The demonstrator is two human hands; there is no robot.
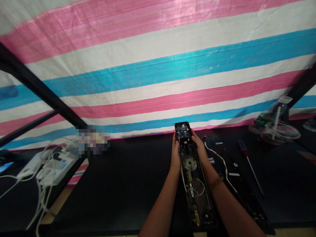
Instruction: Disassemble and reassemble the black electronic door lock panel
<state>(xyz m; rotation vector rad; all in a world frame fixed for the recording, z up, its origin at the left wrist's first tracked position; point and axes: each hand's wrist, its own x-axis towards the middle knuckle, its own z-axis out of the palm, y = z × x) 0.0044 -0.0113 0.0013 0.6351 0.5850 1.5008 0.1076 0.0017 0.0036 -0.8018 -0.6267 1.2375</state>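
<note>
A long black opened housing (pixel 200 184), which looks like an electronic door lock, lies lengthwise in front of me. At its far end is a dark circuit board (pixel 183 131); a round metal disc, thin white wires and brass parts show farther down. My left hand (pixel 175 154) closes on its left edge near the board. On the opposite edge my right hand (pixel 199 144) grips it, fingers close to the board's corner. Right of the arms lies a second long black panel (pixel 251 194), with a white cable (pixel 222 159) running beside it.
A screwdriver (pixel 250 168) lies at the right. Behind it stand a plastic bottle (pixel 278 108) and a clear cup (pixel 276 133) with a straw. Tangled white cables and a white box (pixel 58 169) are at the left. Striped sheeting (pixel 158 72) hangs behind the black table (pixel 118 191).
</note>
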